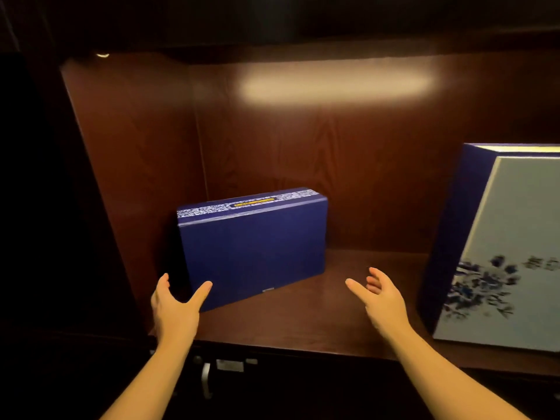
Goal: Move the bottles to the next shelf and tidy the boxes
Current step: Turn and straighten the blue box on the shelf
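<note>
A dark blue box (254,250) with a patterned top edge stands on its long side at the left of the wooden shelf (318,313), turned at a slant. My left hand (175,310) is open at the box's near left corner, thumb just touching or nearly touching its front face. My right hand (381,298) is open, palm facing left, a short way right of the box and apart from it. A larger box (509,262), pale blue with a blue flower print and dark blue sides, stands at the right edge. No bottles are in view.
The shelf is a dark wood alcove with a side wall (136,177) close to the left of the blue box and a lit back panel (333,147). Below the shelf's front edge is a metal handle (207,377).
</note>
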